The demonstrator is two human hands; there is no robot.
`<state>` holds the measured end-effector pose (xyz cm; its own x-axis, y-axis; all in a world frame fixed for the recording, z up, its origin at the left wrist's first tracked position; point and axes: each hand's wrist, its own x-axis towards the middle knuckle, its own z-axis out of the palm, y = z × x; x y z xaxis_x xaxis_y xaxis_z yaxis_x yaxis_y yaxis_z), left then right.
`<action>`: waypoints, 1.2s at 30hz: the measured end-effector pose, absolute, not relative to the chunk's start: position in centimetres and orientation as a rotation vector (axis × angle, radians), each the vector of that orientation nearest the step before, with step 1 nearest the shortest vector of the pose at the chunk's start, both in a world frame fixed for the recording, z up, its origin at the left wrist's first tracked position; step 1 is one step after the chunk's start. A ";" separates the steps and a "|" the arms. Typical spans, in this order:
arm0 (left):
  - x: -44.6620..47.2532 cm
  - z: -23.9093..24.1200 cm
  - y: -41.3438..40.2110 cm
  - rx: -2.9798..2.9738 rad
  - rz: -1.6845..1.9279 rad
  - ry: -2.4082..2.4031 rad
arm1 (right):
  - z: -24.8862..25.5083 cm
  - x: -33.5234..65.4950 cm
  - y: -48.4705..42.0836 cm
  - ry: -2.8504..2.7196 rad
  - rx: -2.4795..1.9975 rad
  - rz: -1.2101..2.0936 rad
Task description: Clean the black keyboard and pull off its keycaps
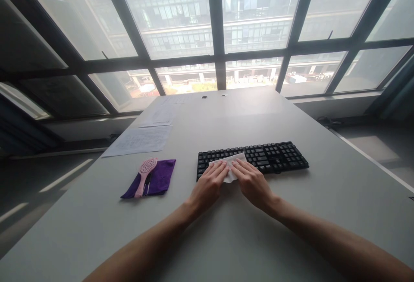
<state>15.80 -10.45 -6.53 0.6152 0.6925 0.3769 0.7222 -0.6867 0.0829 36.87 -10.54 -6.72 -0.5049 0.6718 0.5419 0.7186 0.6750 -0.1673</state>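
Note:
A black keyboard (270, 153) lies on the white table in front of me, slightly askew. Over its left half is spread a white tissue (240, 157). My left hand (209, 181) rests on the tissue's left part, fingers stretched out and lying flat. On its right part lies my right hand (253, 182), also with straight, flat fingers. The fingertips of both hands nearly meet at the middle of the tissue. The thumbs and the keys beneath the tissue are hidden.
Left of the keyboard, a pink hairbrush (147, 170) lies on a purple cloth (164, 176), with a small dark item partly beneath the brush. Sheets of paper (139, 139) lie along the table's left edge. Large windows (181, 14) stand behind the table (200, 239).

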 end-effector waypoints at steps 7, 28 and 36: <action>15.7 -6.3 -10.5 -2.777 -0.591 -1.149 | -6.5 37.1 -11.0 -2.377 -1.109 -0.026; 15.7 -6.3 -10.2 -2.774 -0.766 -1.171 | -6.2 36.7 -11.6 -2.416 -1.115 0.091; 14.6 -6.2 -11.0 -2.746 -0.818 -1.150 | -5.6 35.9 -12.5 -2.406 -1.049 0.161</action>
<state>14.61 -11.01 -6.21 0.5823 0.6479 0.4911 0.6767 -0.7210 0.1488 35.90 -12.48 -5.57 -0.5739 0.7133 0.4023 0.6535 0.6950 -0.2999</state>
